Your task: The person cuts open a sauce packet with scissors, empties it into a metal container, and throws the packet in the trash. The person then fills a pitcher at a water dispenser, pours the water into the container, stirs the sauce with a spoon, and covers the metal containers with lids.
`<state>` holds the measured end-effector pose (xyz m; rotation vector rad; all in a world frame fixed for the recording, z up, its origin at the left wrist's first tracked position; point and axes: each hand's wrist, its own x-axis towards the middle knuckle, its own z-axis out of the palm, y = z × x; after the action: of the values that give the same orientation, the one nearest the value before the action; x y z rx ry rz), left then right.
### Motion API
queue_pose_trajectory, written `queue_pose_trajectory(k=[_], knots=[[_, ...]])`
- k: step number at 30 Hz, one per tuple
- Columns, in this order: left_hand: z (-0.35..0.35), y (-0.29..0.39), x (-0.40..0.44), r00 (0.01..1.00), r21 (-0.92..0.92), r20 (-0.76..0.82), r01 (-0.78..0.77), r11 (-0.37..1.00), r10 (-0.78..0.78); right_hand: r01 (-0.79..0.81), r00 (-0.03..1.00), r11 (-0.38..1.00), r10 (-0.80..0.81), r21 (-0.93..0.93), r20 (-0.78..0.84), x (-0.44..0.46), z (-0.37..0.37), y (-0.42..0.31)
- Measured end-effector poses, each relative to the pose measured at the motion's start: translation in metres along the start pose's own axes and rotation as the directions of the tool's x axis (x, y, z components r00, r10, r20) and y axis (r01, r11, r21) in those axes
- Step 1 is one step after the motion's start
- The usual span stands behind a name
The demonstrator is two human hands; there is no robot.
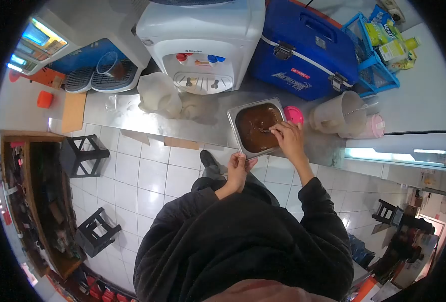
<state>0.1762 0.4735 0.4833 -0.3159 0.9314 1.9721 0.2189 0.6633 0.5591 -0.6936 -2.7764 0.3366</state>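
A rectangular metal pan of brown liquid sits at the front edge of the steel counter, slightly turned. Its near corner is gripped by my left hand, the fingers closed on the rim. Over the pan's right side, my right hand pinches a small spoon whose end dips into the liquid; most of it is hidden by the fingers and the brown surface. Just beyond the right hand is a round pink lid.
Along the steel counter stand a white water dispenser, a translucent pitcher, a blue cooler box and a large translucent jug. A plastic cup rests on a machine's drip tray. Black stools stand on the tiled floor.
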Motion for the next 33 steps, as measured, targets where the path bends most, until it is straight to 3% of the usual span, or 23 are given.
queue_pose_trajectory(k=[2,5,6,9,11,13,14,17,19,20,23,26,29,33], knots=[[0.005,-0.007,0.001,0.999,-0.020,0.001,0.052,0.998,-0.052,-0.072,0.993,0.997,0.069,-0.030,-0.093,0.001,-0.001,0.000],[0.008,-0.004,0.001,0.975,-0.024,0.077,0.213,0.977,-0.210,0.004,0.998,0.999,-0.001,-0.051,0.067,-0.002,-0.002,0.000],[0.010,0.002,0.004,0.953,-0.009,0.119,0.281,0.960,-0.278,-0.027,0.999,0.999,0.028,-0.039,0.028,-0.002,-0.002,0.000],[0.006,0.026,0.013,0.930,0.239,0.042,0.344,0.908,-0.364,-0.069,0.997,0.996,0.068,-0.052,-0.023,-0.003,-0.003,0.006],[-0.015,0.031,0.037,0.978,0.227,0.010,0.200,0.953,-0.208,-0.049,0.999,0.993,0.051,-0.111,0.014,-0.006,-0.001,0.012],[-0.010,0.058,0.063,0.999,0.383,-0.027,-0.023,0.923,0.036,-0.028,0.997,1.000,0.029,-0.007,0.070,-0.006,-0.010,0.006],[0.000,0.076,0.073,0.999,0.455,0.013,-0.035,0.890,0.033,-0.012,0.995,0.999,0.008,0.044,0.096,-0.005,-0.013,0.004],[0.012,0.111,0.091,0.992,0.596,0.126,-0.069,0.800,-0.008,-0.109,0.993,0.984,0.101,-0.139,-0.060,-0.006,-0.005,0.009],[0.000,0.110,0.106,0.972,0.631,0.220,-0.076,0.772,-0.084,-0.064,0.994,0.997,0.067,-0.037,0.086,-0.006,-0.011,0.003],[0.000,0.110,0.105,0.972,0.604,0.230,-0.106,0.790,-0.045,-0.052,0.987,0.999,0.049,0.014,0.154,-0.005,-0.014,0.001],[0.000,0.099,0.089,0.978,0.527,0.203,-0.147,0.837,0.044,-0.116,0.988,0.988,0.105,-0.097,-0.114,-0.007,-0.007,0.006],[0.001,0.086,0.067,0.993,0.485,0.112,-0.096,0.869,0.047,-0.030,0.990,0.998,0.022,0.050,0.140,-0.007,-0.014,0.007],[-0.001,0.073,0.048,0.998,0.418,0.065,-0.033,0.908,0.007,-0.096,0.995,0.995,0.096,0.031,-0.005,-0.005,-0.014,0.010],[-0.004,0.060,0.030,0.998,0.357,0.037,0.038,0.933,-0.055,-0.023,0.996,0.999,0.026,-0.034,0.085,-0.006,-0.010,0.012]])
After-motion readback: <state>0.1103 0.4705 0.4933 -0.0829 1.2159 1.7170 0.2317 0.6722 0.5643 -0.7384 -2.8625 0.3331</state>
